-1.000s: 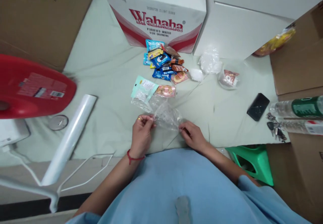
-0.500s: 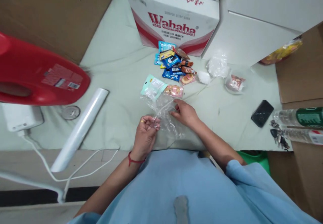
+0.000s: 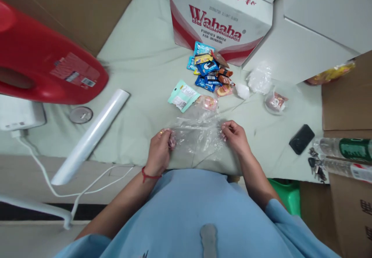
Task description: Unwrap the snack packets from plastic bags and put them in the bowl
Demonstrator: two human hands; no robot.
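A clear plastic bag point(image 3: 197, 134) is stretched sideways between my two hands, just above the table's near edge. My left hand point(image 3: 159, 149) grips its left side with closed fingers; a ring and a red bracelet show on that arm. At the opposite side my right hand point(image 3: 236, 136) pinches the bag between thumb and fingers. Just beyond it lie a mint-green snack packet point(image 3: 183, 96) and a pink wrapped snack point(image 3: 207, 103), partly seen through the film. Behind these sits a pile of small wrapped snacks point(image 3: 207, 67) in blue, yellow and brown.
A Wahaha carton point(image 3: 221, 29) stands at the back. To the left are a red jug point(image 3: 49, 64), a white film roll point(image 3: 93, 134) and a round lid point(image 3: 81, 115). A phone-like black object point(image 3: 302, 139), keys point(image 3: 317, 167) and bottles point(image 3: 354, 149) lie right, near a clear container point(image 3: 276, 101).
My hands have moved apart, and the bag, bunched between them before, is now spread wide. My right hand has moved right and closed on its edge. The view has shifted slightly.
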